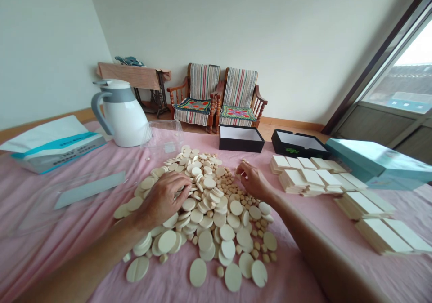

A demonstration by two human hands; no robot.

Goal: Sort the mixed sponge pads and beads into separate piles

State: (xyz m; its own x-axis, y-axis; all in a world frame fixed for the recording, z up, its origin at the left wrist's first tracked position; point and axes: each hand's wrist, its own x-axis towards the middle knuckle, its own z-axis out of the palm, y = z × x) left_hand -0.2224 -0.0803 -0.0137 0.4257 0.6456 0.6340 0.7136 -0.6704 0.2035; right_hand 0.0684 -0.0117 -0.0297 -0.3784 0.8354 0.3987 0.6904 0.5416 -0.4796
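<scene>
Our left hand (164,199) lies on a heap of cream discs (216,217), its grip apart; our right hand (253,180) brings its grip together just beside small round beads (230,187).

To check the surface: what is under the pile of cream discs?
A pink cloth shows around the cream discs; directly beneath them it is covered and cannot be seen.

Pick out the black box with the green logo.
It's the open black box on the right of the pair, with the green logo on its front side; the other black box shows no logo on its plain side.
</scene>
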